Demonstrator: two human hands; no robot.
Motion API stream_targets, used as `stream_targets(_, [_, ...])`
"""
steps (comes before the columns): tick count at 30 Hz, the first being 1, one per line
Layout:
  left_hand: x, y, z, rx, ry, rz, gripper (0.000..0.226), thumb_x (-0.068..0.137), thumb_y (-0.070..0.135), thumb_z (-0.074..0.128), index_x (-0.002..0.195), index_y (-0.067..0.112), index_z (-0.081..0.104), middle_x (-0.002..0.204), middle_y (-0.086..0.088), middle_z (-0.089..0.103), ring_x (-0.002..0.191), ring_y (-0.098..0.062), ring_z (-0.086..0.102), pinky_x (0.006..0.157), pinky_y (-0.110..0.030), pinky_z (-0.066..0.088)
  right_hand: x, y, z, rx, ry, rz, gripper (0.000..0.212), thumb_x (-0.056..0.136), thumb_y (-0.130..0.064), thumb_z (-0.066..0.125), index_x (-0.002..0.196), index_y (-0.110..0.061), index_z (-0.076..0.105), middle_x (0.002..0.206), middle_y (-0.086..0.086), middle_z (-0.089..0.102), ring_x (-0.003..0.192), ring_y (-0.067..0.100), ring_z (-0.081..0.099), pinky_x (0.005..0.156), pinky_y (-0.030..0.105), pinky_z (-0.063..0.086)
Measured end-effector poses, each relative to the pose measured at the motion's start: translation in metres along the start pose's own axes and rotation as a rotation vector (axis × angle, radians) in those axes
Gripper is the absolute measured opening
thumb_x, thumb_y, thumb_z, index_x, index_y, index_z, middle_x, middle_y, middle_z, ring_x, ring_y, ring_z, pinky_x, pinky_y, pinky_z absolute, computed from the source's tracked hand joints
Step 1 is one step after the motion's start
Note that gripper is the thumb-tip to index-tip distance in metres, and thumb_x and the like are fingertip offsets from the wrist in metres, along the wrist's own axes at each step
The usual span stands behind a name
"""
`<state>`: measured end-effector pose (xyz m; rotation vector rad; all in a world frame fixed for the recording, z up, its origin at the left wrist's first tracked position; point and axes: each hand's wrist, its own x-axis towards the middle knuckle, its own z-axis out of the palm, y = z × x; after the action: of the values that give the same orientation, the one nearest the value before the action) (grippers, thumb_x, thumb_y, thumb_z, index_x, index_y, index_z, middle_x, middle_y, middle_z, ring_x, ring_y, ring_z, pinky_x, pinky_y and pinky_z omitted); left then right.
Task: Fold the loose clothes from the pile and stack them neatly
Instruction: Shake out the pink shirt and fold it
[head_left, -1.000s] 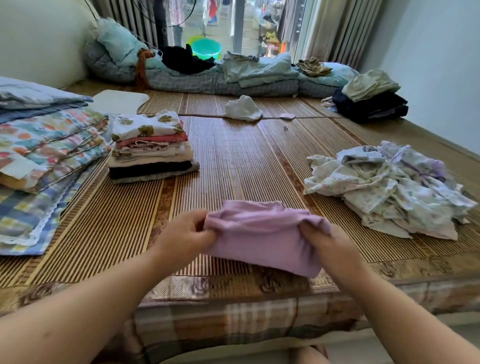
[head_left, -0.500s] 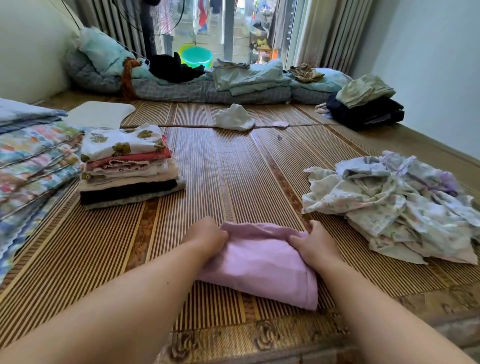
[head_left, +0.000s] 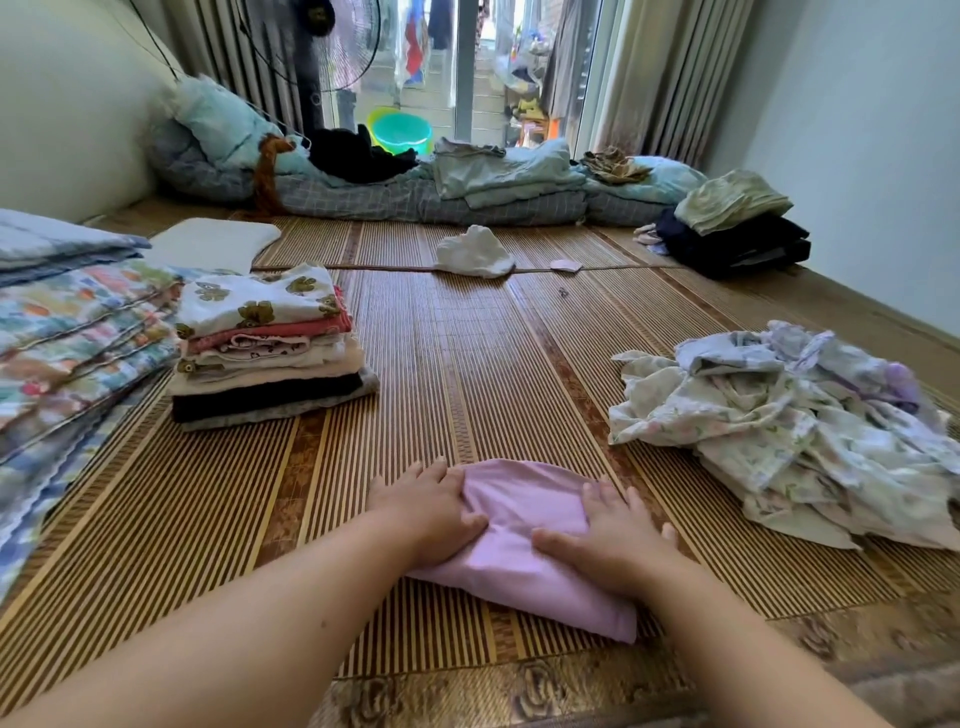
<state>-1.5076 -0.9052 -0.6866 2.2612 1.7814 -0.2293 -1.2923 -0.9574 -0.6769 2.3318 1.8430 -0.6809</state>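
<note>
Palms face down as your two hands press the folded pink garment (head_left: 519, 499), which lies on the bamboo mat (head_left: 467, 374) right in front of you. Your left hand (head_left: 428, 512) sits on the garment's left edge, its fingers (head_left: 426, 475) straight and close together, thumb laid over the cloth. Your right hand (head_left: 610, 543) lies flat on the garment's right half, fingers straight and slightly spread, thumb pointing left. Around them, from the left, folded patterned quilts (head_left: 78, 332) lie at the mat's edge. Just beside them is the stack of folded clothes (head_left: 270, 348), topped by a white piece with brown flowers. A small white cloth (head_left: 475, 252) lies far back in the middle. The loose pile (head_left: 779, 415) of pale floral clothes sits to the right, well apart from the stack. Striped mat shows between the garment and the stack.
</note>
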Motion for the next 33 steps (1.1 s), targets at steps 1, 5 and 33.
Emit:
stream_targets(1, [-0.004, 0.001, -0.001, -0.037, 0.010, -0.065, 0.081, 0.084, 0.073, 0.032, 0.152, 0.032, 0.011, 0.160, 0.002, 0.014, 0.145, -0.026, 0.017, 0.112, -0.060, 0.016, -0.003, 0.001, -0.002, 0.024, 0.006, 0.057, 0.128, 0.050, -0.099, 0.020, 0.154, -0.027, 0.001, 0.162, 0.004, -0.004, 0.147, 0.033, -0.003, 0.113, 0.060, 0.005])
stream_targets(5, [-0.016, 0.001, -0.002, -0.226, -0.019, -0.186, 0.078, 0.083, 0.064, 0.051, 0.146, 0.053, 0.006, 0.141, -0.012, 0.033, 0.125, -0.034, 0.036, 0.104, -0.051, 0.038, -0.014, -0.005, -0.004, 0.091, 0.038, 0.121, 0.110, 0.065, -0.090, 0.039, 0.152, -0.027, 0.015, 0.151, 0.018, 0.023, 0.134, 0.037, 0.029, 0.107, 0.047, 0.034])
stream_targets(33, [-0.010, -0.233, -0.190, -0.947, 0.536, -0.034, 0.086, 0.077, -0.005, 0.062, 0.150, 0.027, 0.029, 0.137, -0.002, 0.040, 0.078, -0.009, 0.059, 0.053, -0.010, 0.048, 0.080, -0.285, -0.150, 0.599, 0.187, -0.704, 0.103, 0.065, -0.005, 0.082, 0.150, -0.024, 0.028, 0.142, 0.006, 0.043, 0.120, 0.022, 0.051, 0.102, 0.035, 0.045])
